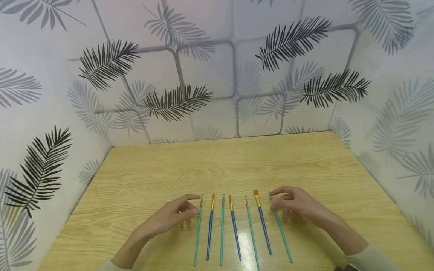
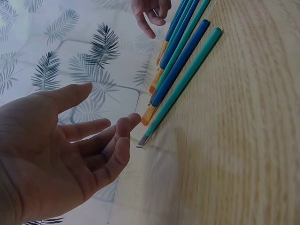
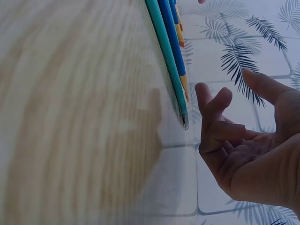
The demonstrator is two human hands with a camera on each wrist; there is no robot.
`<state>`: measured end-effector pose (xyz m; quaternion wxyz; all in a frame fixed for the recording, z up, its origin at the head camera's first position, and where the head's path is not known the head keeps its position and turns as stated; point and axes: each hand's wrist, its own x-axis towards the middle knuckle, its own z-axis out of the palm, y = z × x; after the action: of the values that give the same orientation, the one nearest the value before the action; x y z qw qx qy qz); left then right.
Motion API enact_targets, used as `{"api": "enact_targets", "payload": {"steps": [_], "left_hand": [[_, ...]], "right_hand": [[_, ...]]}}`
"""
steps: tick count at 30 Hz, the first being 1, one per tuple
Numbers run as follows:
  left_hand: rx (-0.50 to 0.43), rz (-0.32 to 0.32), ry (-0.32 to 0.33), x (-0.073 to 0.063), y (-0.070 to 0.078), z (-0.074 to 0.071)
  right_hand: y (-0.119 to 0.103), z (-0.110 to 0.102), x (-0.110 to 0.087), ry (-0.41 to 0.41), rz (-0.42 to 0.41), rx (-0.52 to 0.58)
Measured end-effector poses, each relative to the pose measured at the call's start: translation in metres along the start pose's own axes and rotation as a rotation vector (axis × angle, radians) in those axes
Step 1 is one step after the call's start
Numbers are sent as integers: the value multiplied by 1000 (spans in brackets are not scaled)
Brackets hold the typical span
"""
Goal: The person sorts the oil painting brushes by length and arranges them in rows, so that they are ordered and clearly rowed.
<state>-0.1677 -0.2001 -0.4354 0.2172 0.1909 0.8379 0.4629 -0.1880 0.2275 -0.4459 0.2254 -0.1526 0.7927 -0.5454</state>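
Observation:
Several slim paintbrushes lie side by side in a row, bristle ends away from me. At the row's left end is a green brush (image 1: 197, 237); my left hand (image 1: 173, 215) hovers beside it with fingers loosely bent and nothing in them. A second green brush (image 1: 283, 239) closes the row on the right, slanting. My right hand (image 1: 298, 203) is over its bristle end, its fingers relaxed and bare in the right wrist view. Between them alternate blue brushes with gold ferrules (image 1: 210, 235), one with a wide orange tip (image 1: 256, 193), and more green ones (image 1: 222, 229).
The brushes lie on a light wood-grain table (image 1: 217, 165). Behind it and along both sides rises a pale wall covering (image 1: 210, 124) with a leaf print. A glare spot shows on the tabletop near the row's middle.

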Motion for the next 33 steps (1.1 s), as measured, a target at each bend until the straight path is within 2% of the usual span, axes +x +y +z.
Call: {"api": "enact_targets", "payload": {"steps": [8, 20, 33], "left_hand": [[19, 23, -21, 4, -1, 2], [17, 45, -26, 8, 1, 5], [30, 7, -11, 14, 4, 11]], "right_hand": [[-2, 4, 2, 12, 48, -6], [-3, 9, 5, 11, 44, -35], [-3, 14, 5, -12, 46, -66]]}}
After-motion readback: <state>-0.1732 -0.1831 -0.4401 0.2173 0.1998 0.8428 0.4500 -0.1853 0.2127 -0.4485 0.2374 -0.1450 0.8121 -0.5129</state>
